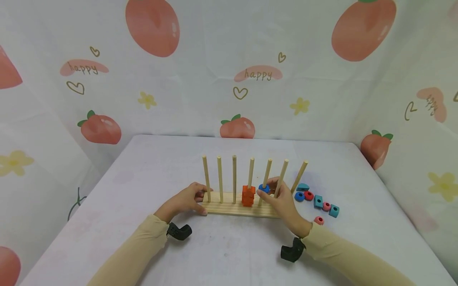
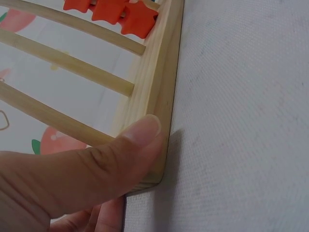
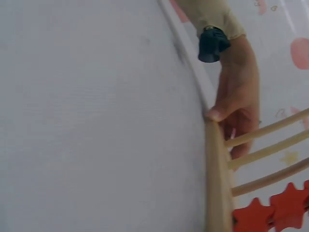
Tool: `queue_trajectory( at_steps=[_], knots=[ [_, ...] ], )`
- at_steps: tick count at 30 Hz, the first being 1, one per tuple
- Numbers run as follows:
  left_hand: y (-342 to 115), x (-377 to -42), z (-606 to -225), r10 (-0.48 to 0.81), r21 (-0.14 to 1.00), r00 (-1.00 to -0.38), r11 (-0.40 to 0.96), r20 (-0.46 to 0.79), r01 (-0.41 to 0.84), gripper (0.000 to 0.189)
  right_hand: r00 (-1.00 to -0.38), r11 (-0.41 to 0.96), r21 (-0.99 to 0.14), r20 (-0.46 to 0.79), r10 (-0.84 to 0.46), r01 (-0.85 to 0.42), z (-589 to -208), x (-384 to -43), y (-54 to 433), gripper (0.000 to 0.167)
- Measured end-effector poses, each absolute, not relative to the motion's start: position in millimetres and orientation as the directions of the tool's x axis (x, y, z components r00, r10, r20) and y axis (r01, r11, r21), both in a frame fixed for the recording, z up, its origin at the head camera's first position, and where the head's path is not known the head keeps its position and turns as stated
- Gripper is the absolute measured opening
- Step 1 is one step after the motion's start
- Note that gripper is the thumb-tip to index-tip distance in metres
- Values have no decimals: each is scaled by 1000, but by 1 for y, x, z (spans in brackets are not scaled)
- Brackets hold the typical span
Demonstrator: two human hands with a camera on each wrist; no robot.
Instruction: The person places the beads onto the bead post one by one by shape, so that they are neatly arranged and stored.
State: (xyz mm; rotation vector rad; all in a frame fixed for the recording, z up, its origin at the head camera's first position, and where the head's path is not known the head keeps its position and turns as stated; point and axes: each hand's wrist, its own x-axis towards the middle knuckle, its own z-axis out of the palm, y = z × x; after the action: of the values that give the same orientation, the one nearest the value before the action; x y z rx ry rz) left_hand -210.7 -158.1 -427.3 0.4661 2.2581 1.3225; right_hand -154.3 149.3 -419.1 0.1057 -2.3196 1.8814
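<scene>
Your left hand (image 1: 187,200) grips the left end of the wooden board (image 1: 229,209), thumb on the front edge; your right hand (image 1: 284,201) pinches a blue bead (image 1: 265,189), which appears threaded partway down the fifth peg (image 1: 267,171) from the left, above the board. Status, as judged from the layout: early stage. The orange stars (image 1: 247,196) sit stacked on the fourth peg (image 1: 251,172); the blue bead is not yet seated. No piece shows on the other five pegs, although your right hand covers the lower parts of the last two. The remaining pieces lie on the table (image 1: 222,250), right of the board. Count: one board; seven pegs; three orange stars in the left wrist view, where the frame edge may cut off more; one blue bead in hand. Loose pieces: seven, namely one loose blue bead (image 1: 299,196), one red bead (image 1: 309,195), two pink beads (image 1: 326,206), two teal blocks (image 1: 318,201) and one teal half-round (image 1: 302,186).
</scene>
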Motion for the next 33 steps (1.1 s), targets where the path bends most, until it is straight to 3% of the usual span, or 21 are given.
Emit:
queue_trajectory(
  at_steps=[13,21,33],
  knots=[
    [-158,-211,-428,496,857,-836,511,-235,62,71,-998,201,-978,52,-26,-56,-434,-151,152,33],
    [-157,-210,-426,491,845,-840,529,-230,78,70,-996,232,-969,78,-53,-88,-440,-152,155,34],
    [-157,-210,-427,478,845,-843,532,-245,57,69,-986,162,-979,106,-131,-127,-446,-152,157,47]
  ],
)
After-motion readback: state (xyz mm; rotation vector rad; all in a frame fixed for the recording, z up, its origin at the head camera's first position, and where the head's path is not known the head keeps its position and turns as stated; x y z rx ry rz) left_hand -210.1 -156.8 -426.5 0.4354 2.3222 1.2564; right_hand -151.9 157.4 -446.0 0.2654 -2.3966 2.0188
